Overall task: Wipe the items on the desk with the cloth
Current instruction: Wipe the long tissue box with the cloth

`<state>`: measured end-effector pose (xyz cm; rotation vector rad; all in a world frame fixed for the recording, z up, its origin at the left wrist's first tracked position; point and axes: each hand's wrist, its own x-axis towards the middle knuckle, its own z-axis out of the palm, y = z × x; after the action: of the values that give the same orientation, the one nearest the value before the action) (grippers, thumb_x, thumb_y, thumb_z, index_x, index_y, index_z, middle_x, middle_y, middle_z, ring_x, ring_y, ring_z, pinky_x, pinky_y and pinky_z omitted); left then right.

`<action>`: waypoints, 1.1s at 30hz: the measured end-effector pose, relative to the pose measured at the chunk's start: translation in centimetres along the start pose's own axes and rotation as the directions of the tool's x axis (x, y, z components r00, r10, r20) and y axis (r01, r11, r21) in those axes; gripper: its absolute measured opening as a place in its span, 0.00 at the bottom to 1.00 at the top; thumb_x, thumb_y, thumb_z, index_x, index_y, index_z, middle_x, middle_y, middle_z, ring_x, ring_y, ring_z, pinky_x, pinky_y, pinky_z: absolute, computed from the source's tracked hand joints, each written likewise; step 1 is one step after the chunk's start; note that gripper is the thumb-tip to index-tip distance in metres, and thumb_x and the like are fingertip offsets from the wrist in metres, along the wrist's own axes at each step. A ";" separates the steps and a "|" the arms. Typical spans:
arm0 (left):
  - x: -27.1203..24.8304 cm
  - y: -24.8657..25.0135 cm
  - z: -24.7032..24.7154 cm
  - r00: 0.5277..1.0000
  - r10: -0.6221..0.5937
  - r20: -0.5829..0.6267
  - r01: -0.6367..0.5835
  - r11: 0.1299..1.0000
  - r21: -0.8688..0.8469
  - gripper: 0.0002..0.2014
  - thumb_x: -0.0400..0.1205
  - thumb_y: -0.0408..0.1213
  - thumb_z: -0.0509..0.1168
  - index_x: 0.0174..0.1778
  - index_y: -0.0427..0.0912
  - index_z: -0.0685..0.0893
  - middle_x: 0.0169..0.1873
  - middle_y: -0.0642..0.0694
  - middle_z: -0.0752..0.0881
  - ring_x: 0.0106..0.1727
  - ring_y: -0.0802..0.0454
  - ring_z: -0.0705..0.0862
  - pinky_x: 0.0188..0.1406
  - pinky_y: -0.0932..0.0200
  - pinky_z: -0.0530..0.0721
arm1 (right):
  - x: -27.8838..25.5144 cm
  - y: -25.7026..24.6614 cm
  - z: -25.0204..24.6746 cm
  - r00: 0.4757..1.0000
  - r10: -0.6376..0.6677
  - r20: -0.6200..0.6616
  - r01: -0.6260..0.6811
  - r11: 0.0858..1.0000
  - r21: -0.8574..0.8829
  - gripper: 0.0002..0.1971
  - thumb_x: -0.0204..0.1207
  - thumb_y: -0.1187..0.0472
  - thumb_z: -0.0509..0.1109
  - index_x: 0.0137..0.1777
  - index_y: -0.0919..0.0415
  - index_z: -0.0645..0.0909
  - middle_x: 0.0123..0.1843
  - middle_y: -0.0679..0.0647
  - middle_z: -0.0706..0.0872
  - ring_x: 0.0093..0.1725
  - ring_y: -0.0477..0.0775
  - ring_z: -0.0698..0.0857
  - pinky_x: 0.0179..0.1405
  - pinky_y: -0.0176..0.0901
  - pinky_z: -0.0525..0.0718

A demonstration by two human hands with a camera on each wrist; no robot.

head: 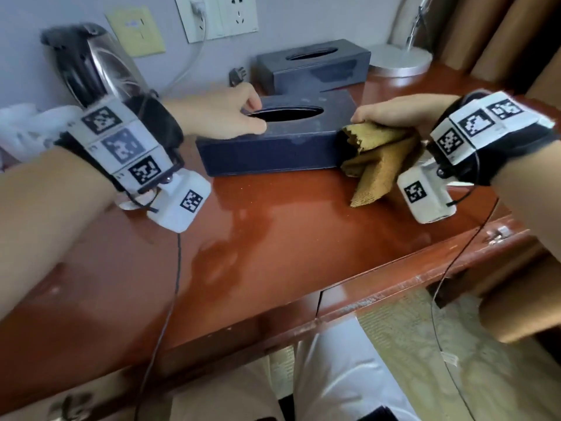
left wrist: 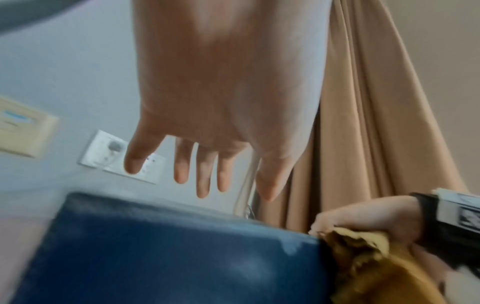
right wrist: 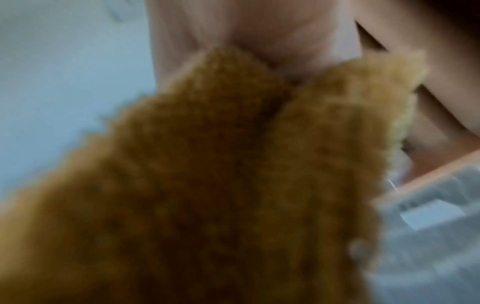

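Glossy red-brown tabletop (head: 273, 238) carries everything: left hand (head: 218, 113), fingers straight and relaxed, rests on the near dark-blue tissue box (head: 273, 147); right hand (head: 400, 112) grips the brown cloth (head: 376, 165) against the box's right end. Farther back sits a second tissue box (head: 315, 63).

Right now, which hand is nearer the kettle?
Left. The left hand rests on the near tissue box, just right of the kettle; the right hand, holding the cloth, is beyond the box.
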<state>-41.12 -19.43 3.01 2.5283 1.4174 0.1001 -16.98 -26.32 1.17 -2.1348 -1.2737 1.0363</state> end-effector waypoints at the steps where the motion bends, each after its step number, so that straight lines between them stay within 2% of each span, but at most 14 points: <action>1: -0.4 -0.7 -0.5 0.999 -0.044 -0.010 0.044 0.999 0.008 0.22 0.84 0.48 0.62 0.72 0.45 0.70 0.70 0.46 0.76 0.65 0.47 0.76 0.58 0.56 0.71 | 0.1 -0.2 -0.2 0.996 -0.054 -0.067 0.049 0.996 -0.075 0.12 0.78 0.49 0.64 0.45 0.58 0.79 0.42 0.55 0.84 0.32 0.49 0.83 0.34 0.35 0.81; 5: -1.5 -2.2 -1.4 0.994 -0.095 -0.058 0.094 0.995 -0.019 0.18 0.84 0.47 0.62 0.68 0.49 0.76 0.64 0.44 0.78 0.64 0.46 0.76 0.49 0.57 0.68 | 0.7 -1.4 -1.5 0.944 -0.150 -0.295 0.122 0.986 -0.111 0.19 0.76 0.49 0.68 0.60 0.61 0.80 0.54 0.57 0.82 0.51 0.56 0.82 0.50 0.43 0.80; 8: -1.5 -1.8 -1.0 0.999 -0.047 -0.020 0.047 0.998 -0.032 0.18 0.83 0.47 0.62 0.70 0.52 0.76 0.60 0.42 0.78 0.59 0.47 0.77 0.39 0.61 0.69 | 1.5 -2.7 -1.9 0.839 -0.279 -0.467 0.209 0.958 -0.197 0.17 0.74 0.59 0.68 0.60 0.66 0.83 0.53 0.61 0.84 0.49 0.56 0.80 0.50 0.46 0.83; 10: -1.1 -1.2 -0.5 1.000 0.014 0.019 -0.014 1.000 -0.001 0.21 0.83 0.46 0.62 0.73 0.54 0.73 0.65 0.41 0.75 0.67 0.49 0.71 0.49 0.58 0.69 | 2.0 -3.5 -1.8 0.779 -0.351 -0.520 0.308 0.936 -0.169 0.12 0.76 0.65 0.63 0.54 0.60 0.85 0.45 0.55 0.86 0.40 0.50 0.81 0.37 0.35 0.83; 12: -0.6 -0.7 0.1 0.997 0.055 0.061 -0.058 0.997 0.045 0.24 0.83 0.45 0.62 0.77 0.54 0.69 0.71 0.41 0.71 0.77 0.50 0.61 0.61 0.57 0.67 | 2.0 -4.6 -2.3 0.725 -0.375 -0.579 0.368 0.920 -0.135 0.14 0.77 0.67 0.59 0.43 0.50 0.83 0.35 0.44 0.79 0.32 0.41 0.76 0.22 0.23 0.74; 14: -0.1 -0.6 0.5 0.994 0.058 0.098 -0.065 0.996 0.067 0.27 0.83 0.45 0.63 0.79 0.53 0.66 0.71 0.43 0.71 0.79 0.51 0.58 0.66 0.55 0.66 | 1.8 -6.0 -2.9 0.686 -0.386 -0.617 0.449 0.892 -0.057 0.15 0.77 0.66 0.58 0.34 0.46 0.76 0.35 0.40 0.75 0.32 0.35 0.73 0.29 0.22 0.72; 16: 0.3 -0.6 0.5 0.993 0.061 0.103 -0.069 0.995 0.068 0.28 0.82 0.45 0.64 0.79 0.52 0.66 0.71 0.47 0.72 0.78 0.52 0.58 0.66 0.57 0.65 | 2.0 -6.7 -3.1 0.685 -0.358 -0.635 0.512 0.856 0.069 0.16 0.78 0.67 0.57 0.34 0.47 0.76 0.35 0.41 0.76 0.34 0.38 0.75 0.34 0.29 0.76; 17: 0.4 -0.7 0.4 0.993 0.065 0.099 -0.072 0.995 0.065 0.29 0.82 0.45 0.65 0.79 0.51 0.66 0.70 0.50 0.73 0.78 0.52 0.58 0.66 0.58 0.65 | 2.2 -6.7 -2.8 0.715 -0.348 -0.606 0.508 0.855 0.108 0.15 0.78 0.67 0.58 0.37 0.49 0.79 0.35 0.43 0.77 0.36 0.41 0.77 0.34 0.31 0.78; 19: 0.4 -1.3 0.1 0.994 0.046 0.094 -0.052 0.996 0.070 0.29 0.81 0.45 0.66 0.79 0.52 0.66 0.69 0.50 0.71 0.79 0.52 0.58 0.66 0.58 0.64 | 2.6 -5.8 -1.2 0.845 -0.358 -0.398 0.411 0.910 0.054 0.09 0.79 0.62 0.62 0.51 0.58 0.85 0.40 0.49 0.83 0.44 0.50 0.84 0.45 0.37 0.84; 21: 0.1 -2.2 -0.3 0.994 0.024 0.104 -0.035 0.994 0.106 0.31 0.79 0.47 0.68 0.79 0.52 0.66 0.74 0.47 0.68 0.79 0.50 0.57 0.68 0.54 0.63 | 2.6 -4.3 0.3 0.936 -0.336 -0.105 0.300 0.917 -0.265 0.18 0.81 0.55 0.63 0.67 0.61 0.79 0.60 0.55 0.84 0.64 0.57 0.81 0.67 0.47 0.77; 23: -0.3 -3.5 -0.5 0.994 -0.019 0.110 0.001 0.986 0.165 0.36 0.76 0.51 0.71 0.79 0.52 0.66 0.77 0.46 0.66 0.78 0.46 0.59 0.71 0.50 0.64 | 2.2 -3.1 1.7 0.938 -0.346 0.012 0.294 0.778 -0.556 0.23 0.86 0.54 0.53 0.79 0.60 0.66 0.81 0.57 0.65 0.81 0.56 0.61 0.79 0.45 0.55; 26: -0.8 -5.1 -0.7 0.991 -0.106 0.082 0.091 0.980 0.176 0.41 0.72 0.55 0.74 0.79 0.50 0.65 0.72 0.42 0.69 0.67 0.42 0.72 0.62 0.51 0.73 | 1.3 -2.9 3.3 0.944 -0.325 0.053 0.263 0.651 -0.712 0.25 0.89 0.57 0.41 0.82 0.67 0.52 0.84 0.64 0.48 0.83 0.61 0.43 0.79 0.51 0.38; 30: -0.9 -5.2 -0.5 0.992 -0.124 0.031 0.121 0.988 0.097 0.35 0.76 0.53 0.70 0.78 0.50 0.67 0.68 0.42 0.71 0.56 0.47 0.73 0.54 0.55 0.71 | 1.6 -5.0 6.6 0.914 -0.367 0.171 0.344 0.480 -0.807 0.26 0.88 0.55 0.40 0.80 0.70 0.55 0.83 0.67 0.52 0.83 0.67 0.46 0.80 0.62 0.40; 33: -0.8 -4.9 -0.3 0.987 -0.154 0.046 0.150 0.986 0.077 0.35 0.78 0.54 0.68 0.79 0.49 0.64 0.68 0.42 0.69 0.55 0.46 0.73 0.52 0.55 0.71 | 1.1 -7.2 10.5 0.877 -0.451 0.168 0.402 0.495 -0.770 0.27 0.86 0.51 0.46 0.82 0.62 0.51 0.84 0.59 0.54 0.83 0.66 0.47 0.80 0.61 0.49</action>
<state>-45.69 -17.62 2.16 2.4501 1.6154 -0.0448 -28.84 -21.97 -0.72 -2.1344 -2.4109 0.1481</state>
